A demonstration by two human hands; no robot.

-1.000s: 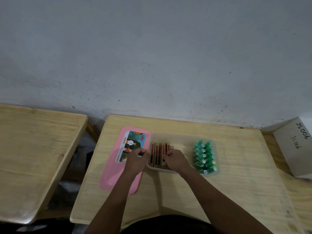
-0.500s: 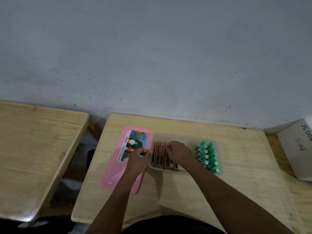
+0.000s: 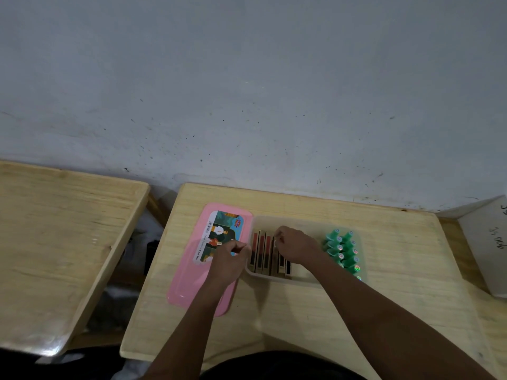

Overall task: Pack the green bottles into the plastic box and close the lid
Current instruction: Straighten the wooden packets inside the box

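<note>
A clear plastic box [image 3: 307, 281] sits on the wooden desk. Several green bottles [image 3: 343, 249] lie in two rows at its right end. Slim brown boxes with red fronts [image 3: 262, 255] stand packed in its left half. My right hand [image 3: 297, 246] rests on top of those slim boxes, fingers pinching at one near the far side. My left hand [image 3: 229, 260] is curled against the box's left wall and grips the edge. The pink lid [image 3: 192, 278] with a picture label lies flat to the left of the box, partly under my left forearm.
A second wooden desk [image 3: 63, 242] stands to the left across a dark gap. A white carton [image 3: 491, 242] with handwriting is at the right edge. The grey wall rises just behind the desk.
My right hand moved from the near end of the slim boxes toward their far end. My left hand stayed on the box's left wall. The camera tilted slightly.
</note>
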